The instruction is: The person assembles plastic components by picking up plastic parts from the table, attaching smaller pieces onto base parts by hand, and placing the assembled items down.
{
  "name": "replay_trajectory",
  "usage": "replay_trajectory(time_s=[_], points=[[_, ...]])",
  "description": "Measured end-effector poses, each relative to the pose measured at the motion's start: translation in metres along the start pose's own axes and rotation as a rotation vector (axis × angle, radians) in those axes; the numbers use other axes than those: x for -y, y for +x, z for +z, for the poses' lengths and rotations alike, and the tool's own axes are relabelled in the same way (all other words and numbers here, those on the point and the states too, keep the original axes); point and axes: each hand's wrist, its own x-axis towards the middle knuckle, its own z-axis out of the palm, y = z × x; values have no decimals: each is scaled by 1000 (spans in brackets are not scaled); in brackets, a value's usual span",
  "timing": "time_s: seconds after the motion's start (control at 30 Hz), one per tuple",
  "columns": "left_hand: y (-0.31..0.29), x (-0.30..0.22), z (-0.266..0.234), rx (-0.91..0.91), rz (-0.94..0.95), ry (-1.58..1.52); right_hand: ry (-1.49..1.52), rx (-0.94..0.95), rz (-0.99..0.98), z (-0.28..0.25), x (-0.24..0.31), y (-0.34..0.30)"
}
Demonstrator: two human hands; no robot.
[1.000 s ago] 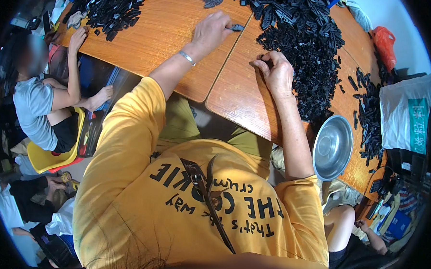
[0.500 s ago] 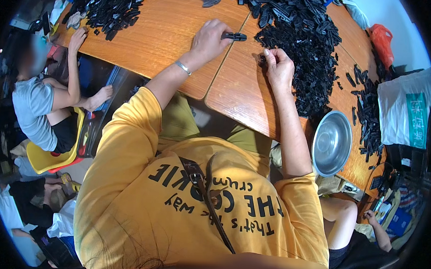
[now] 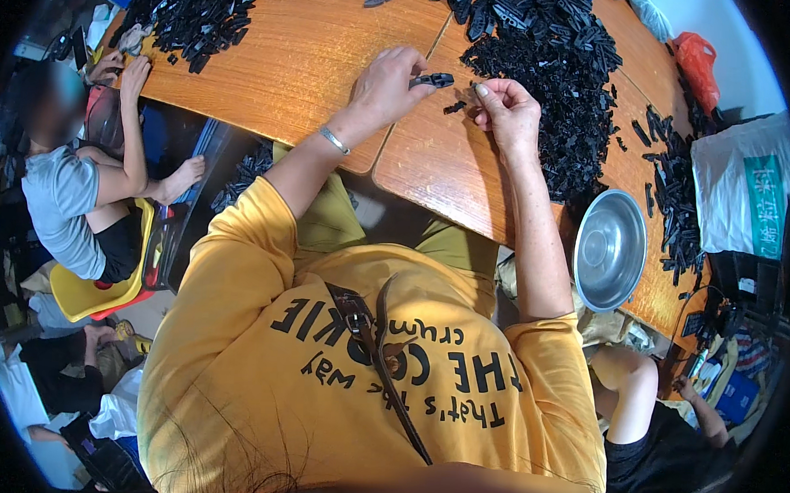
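Note:
My left hand (image 3: 386, 89) grips a long black plastic part (image 3: 433, 80) by one end, its free end pointing right toward my other hand. Over the table, my right hand (image 3: 511, 118) has thumb and forefinger pinched together. Whatever lies between those fingertips is too small to make out. A few small black pieces (image 3: 455, 107) rest on the wood just below the gap between both hands. Right beside my right hand spreads a large pile of small black plastic pieces (image 3: 563, 122), with longer black parts (image 3: 519, 18) heaped behind it.
A metal basin (image 3: 610, 251) sits at the wooden table's (image 3: 325, 32) right side. More black parts (image 3: 194, 13) lie far left, by a seated person (image 3: 71, 188). Further right are another strip of black parts (image 3: 674, 215), a white sack (image 3: 741, 191) and a red bag (image 3: 698, 66).
My left hand has shifted slightly down, still holding the black part, which now tilts upward to the right. My right hand has turned a little, and small pieces show below it.

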Motion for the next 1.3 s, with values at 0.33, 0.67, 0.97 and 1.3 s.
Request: replay_trajectory(time_s=[0.33, 0.67, 0.97, 1.3], points=[[-8, -22, -4, 8, -19, 8, -246, -63, -367, 25, 1, -25], [-25, -28, 1, 121, -431, -1228, -389, -139, -640, 31, 10, -37], [-32, -31, -4, 204, -630, -1714, -424, -164, -677, 31, 16, -37], [-32, -15, 4, 286, -585, -1797, -312, -179, -658, 37, 27, -46]])
